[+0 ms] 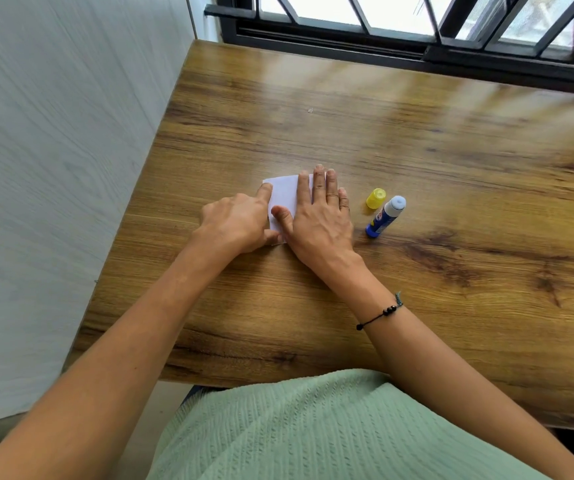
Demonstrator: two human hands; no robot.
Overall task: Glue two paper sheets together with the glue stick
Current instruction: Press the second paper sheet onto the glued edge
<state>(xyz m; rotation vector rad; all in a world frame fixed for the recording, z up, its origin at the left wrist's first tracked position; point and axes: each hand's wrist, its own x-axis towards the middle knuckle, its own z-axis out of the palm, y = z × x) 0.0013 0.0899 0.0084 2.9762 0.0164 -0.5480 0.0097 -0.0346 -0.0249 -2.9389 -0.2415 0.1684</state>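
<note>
Just one view here, head-mounted, wide-angle, looking forward and steeply down onto a wooden table (417, 140). Close enough that both forearms fill the bottom half. Window (400, 15) sits at 12 o'clock, white wall (53, 133) at 9.

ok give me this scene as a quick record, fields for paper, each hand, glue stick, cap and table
paper: white, flat on the table, under both hands
left hand: forefinger pressing the paper's left edge
right hand: fingers straight, pressing flat on the paper's right side
glue stick: blue, uncapped, right of the paper, untouched
cap: yellow, beside the glue stick
table: wooden
</note>
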